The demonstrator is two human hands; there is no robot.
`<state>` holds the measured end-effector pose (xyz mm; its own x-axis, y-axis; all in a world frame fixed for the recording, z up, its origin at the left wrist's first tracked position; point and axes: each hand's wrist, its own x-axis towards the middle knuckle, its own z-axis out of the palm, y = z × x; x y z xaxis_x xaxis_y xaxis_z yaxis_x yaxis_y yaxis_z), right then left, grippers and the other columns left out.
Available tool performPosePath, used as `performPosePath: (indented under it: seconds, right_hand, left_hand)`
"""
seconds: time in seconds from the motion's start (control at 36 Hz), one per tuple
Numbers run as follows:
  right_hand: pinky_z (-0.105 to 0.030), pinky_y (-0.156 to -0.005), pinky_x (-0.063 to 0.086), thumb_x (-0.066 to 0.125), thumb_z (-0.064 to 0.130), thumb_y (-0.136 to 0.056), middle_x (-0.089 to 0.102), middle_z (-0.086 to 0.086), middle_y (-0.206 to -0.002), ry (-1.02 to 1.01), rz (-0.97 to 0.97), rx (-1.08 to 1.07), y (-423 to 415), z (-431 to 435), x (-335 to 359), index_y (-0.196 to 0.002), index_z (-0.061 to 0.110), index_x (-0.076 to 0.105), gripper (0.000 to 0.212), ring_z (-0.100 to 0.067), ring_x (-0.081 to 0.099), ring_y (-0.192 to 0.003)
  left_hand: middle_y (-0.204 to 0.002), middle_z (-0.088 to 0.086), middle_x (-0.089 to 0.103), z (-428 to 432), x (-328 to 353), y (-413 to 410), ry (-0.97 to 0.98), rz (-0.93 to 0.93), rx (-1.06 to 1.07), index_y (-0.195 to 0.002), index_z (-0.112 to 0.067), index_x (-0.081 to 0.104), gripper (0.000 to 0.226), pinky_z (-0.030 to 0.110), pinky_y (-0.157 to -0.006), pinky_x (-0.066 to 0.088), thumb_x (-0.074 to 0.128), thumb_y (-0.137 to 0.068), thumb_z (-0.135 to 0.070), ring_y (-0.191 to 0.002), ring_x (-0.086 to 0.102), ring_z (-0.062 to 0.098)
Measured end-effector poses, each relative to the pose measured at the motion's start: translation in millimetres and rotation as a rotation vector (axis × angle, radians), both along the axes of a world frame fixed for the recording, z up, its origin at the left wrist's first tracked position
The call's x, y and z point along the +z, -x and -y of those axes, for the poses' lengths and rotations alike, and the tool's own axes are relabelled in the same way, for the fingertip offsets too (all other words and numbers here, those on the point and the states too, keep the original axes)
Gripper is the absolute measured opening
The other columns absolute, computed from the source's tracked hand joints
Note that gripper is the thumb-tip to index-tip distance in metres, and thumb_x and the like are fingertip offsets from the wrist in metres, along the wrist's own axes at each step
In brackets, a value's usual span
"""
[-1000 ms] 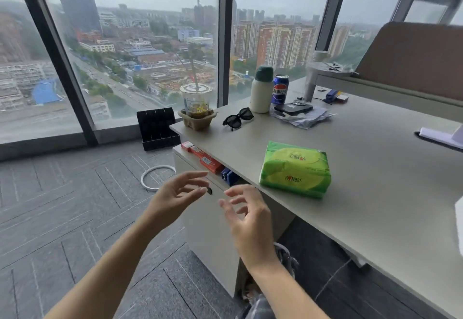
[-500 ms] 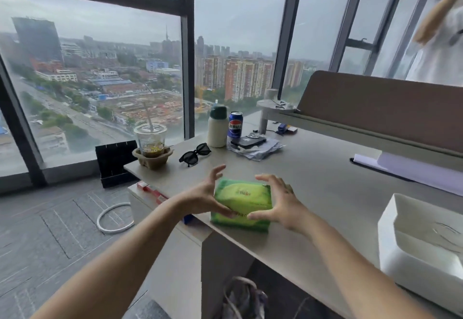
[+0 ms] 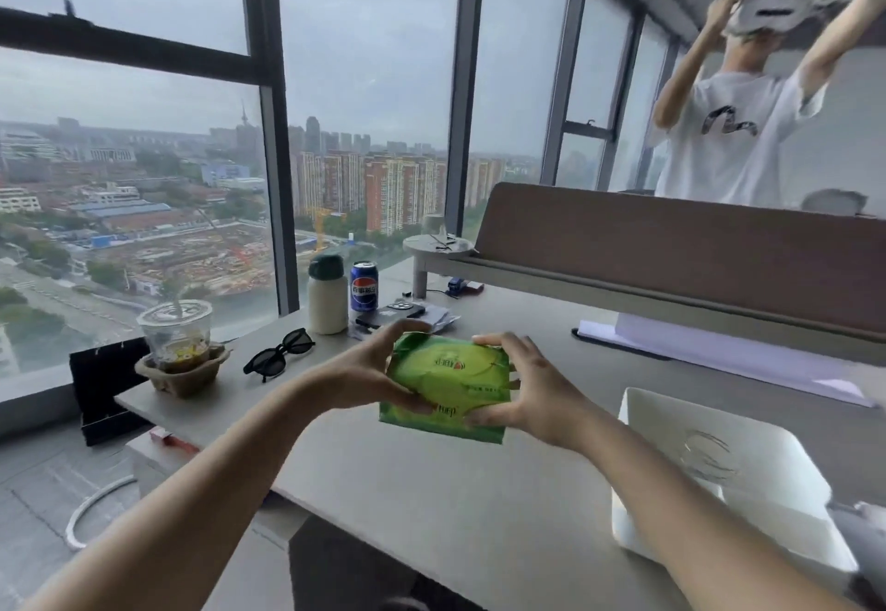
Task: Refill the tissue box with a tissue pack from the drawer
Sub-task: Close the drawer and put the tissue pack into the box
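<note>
Left hand (image 3: 364, 373) and right hand (image 3: 537, 392) face each other, each grip curled closed.

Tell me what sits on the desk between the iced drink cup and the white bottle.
In the head view, black sunglasses lie between the cup and the bottle.

**Desk layout**

Held between left hand (image 3: 364, 378) and right hand (image 3: 537, 394), above desk (image 3: 431, 490): tissue pack (image 3: 448, 387). Right of pack, on desk: tissue box (image 3: 719, 476). Behind pack: phone (image 3: 390, 314), can (image 3: 364, 286), bottle (image 3: 328, 294). Left: sunglasses (image 3: 279, 354), cup (image 3: 176, 337).
</note>
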<state>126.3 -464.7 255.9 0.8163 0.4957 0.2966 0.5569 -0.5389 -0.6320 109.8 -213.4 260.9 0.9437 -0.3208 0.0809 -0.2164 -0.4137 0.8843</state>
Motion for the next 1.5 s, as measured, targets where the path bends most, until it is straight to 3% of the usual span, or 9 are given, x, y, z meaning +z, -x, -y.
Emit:
performPosePath:
  seconds: [0.19,0.28,0.44,0.61,0.75,0.97,1.17,1.31,1.5]
  right_hand:
    - [-0.019,-0.089,0.043,0.089,0.041,-0.057,0.041,0.014,-0.125,-0.026,0.089,-0.145,18,106,50,-0.124,0.048,0.043,0.082,-0.001,0.048,-0.112]
    - [-0.013,-0.087,0.039,0.089,0.040,-0.057,0.041,0.013,-0.128,0.010,0.112,-0.206,25,148,57,-0.125,0.048,0.042,0.083,0.003,0.044,-0.116]
    - [-0.025,-0.093,0.042,0.089,0.041,-0.057,0.041,0.013,-0.127,0.037,0.070,-0.302,33,212,47,-0.128,0.046,0.042,0.085,-0.001,0.044,-0.116]
    - [-0.017,-0.094,0.040,0.089,0.039,-0.058,0.040,0.009,-0.130,0.050,0.038,-0.359,33,251,13,-0.129,0.042,0.041,0.085,-0.003,0.045,-0.118]
    - [-0.036,-0.104,0.042,0.085,0.043,-0.056,0.037,0.010,-0.127,0.109,0.032,-0.398,26,261,-15,-0.131,0.043,0.037,0.089,-0.009,0.044,-0.120]
    - [-0.042,-0.107,0.035,0.074,0.061,-0.054,0.042,0.009,-0.131,0.211,0.058,-0.446,19,259,-36,-0.133,0.041,0.036,0.090,-0.014,0.043,-0.122]
    - [-0.044,-0.108,0.028,0.066,0.069,-0.059,0.041,0.012,-0.140,0.289,0.039,-0.470,20,259,-40,-0.136,0.043,0.034,0.087,-0.013,0.037,-0.131]
    - [-0.048,-0.111,0.025,0.057,0.077,-0.058,0.032,0.015,-0.151,0.329,0.020,-0.453,22,263,-40,-0.140,0.047,0.028,0.092,-0.013,0.030,-0.138]
    - [-0.048,-0.115,0.023,0.062,0.073,-0.061,0.028,0.019,-0.154,0.262,0.022,-0.418,34,273,-25,-0.141,0.048,0.029,0.090,-0.011,0.026,-0.141]
  left_hand:
    - [-0.134,0.005,0.046,100,34,-27,0.029,0.216,-0.127,-0.131,-0.045,0.044,0.090,0.048,-0.091,0.054,0.089,-0.054,-0.031,-0.118,0.054,0.029]
    - [-0.130,0.006,0.048,142,36,-32,0.076,0.258,-0.187,-0.127,-0.042,0.048,0.079,0.034,-0.081,0.057,0.086,-0.060,-0.022,-0.113,0.056,0.024]
    - [-0.133,-0.001,0.049,211,20,-46,0.070,0.304,-0.268,-0.123,-0.046,0.048,0.077,0.048,-0.098,0.050,0.085,-0.056,-0.035,-0.121,0.051,0.024]
    - [-0.132,-0.006,0.046,251,-10,-55,0.017,0.386,-0.282,-0.126,-0.043,0.048,0.078,0.040,-0.103,0.045,0.086,-0.058,-0.042,-0.124,0.048,0.014]
    - [-0.132,-0.011,0.046,262,-36,-59,-0.074,0.470,-0.266,-0.131,-0.039,0.046,0.081,0.029,-0.099,0.041,0.086,-0.061,-0.041,-0.119,0.046,0.007]
    - [-0.131,-0.013,0.049,258,-49,-65,-0.332,0.501,-0.180,-0.133,-0.046,0.040,0.082,0.037,-0.106,0.018,0.069,-0.060,-0.065,-0.126,0.033,0.017]
    - [-0.143,-0.014,0.040,252,-54,-66,-0.370,0.366,-0.222,-0.137,-0.052,0.034,0.085,0.049,-0.112,0.024,0.068,-0.061,-0.068,-0.132,0.028,0.016]
    - [-0.150,-0.017,0.035,251,-52,-63,-0.387,0.328,-0.235,-0.140,-0.051,0.031,0.105,0.053,-0.113,0.024,0.054,-0.046,-0.091,-0.137,0.026,0.017]
    - [-0.147,-0.015,0.042,265,-29,-48,-0.326,0.511,-0.190,-0.137,-0.044,0.045,0.095,0.054,-0.111,0.029,0.049,-0.054,-0.090,-0.136,0.031,0.015]
